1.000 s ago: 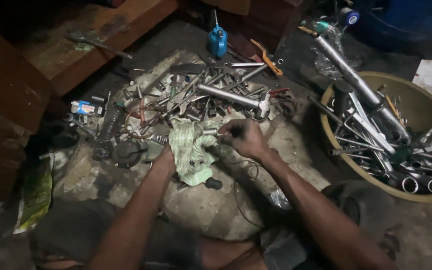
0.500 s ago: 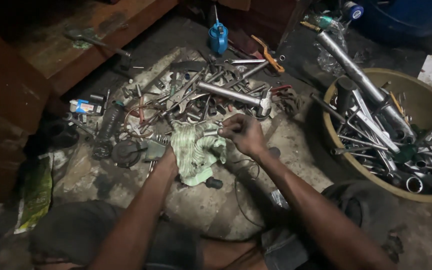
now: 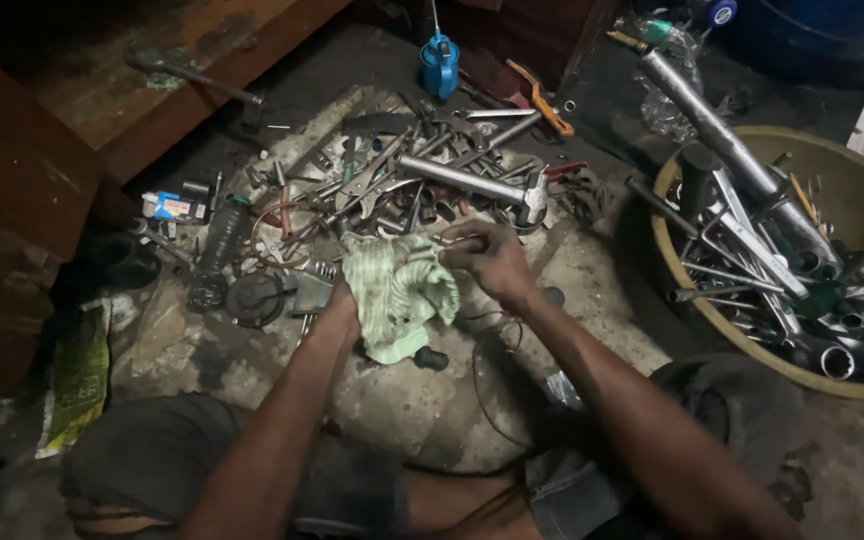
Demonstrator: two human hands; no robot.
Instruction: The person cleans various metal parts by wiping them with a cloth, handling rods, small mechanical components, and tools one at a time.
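vs 1 s ago: right hand (image 3: 487, 262) has dropped slightly toward the rag and curled tighter; the tool pile is unchanged, and the camera has tilted a bit so the blue oil can sits higher in view.

Green-and-white checked rag (image 3: 397, 295) lies bunched on the dirty floor (image 3: 392, 400), just in front of the pile of spanners and pliers (image 3: 402, 185). Left hand (image 3: 337, 308) is mostly buried under the rag's left edge, fingers closed into the cloth. Right hand is at the rag's upper right corner, fingers pinched on a small metal part (image 3: 452, 240) — too small to say what kind. Both forearms come up from the bottom of the frame and converge at the rag.

Packages:
- small flat box (image 3: 174, 206), blue and white with a red patch, left of the pile, by the wooden step
- blue oil can (image 3: 439, 62) with a thin spout, upright, top centre
- green printed bag (image 3: 77, 375), crumpled, flat on the floor at far left

Tan round basin (image 3: 667, 255) at right, full of chrome tubes and long spanners. Long-handled hammer (image 3: 477, 185) lies across the pile, just above the right hand.
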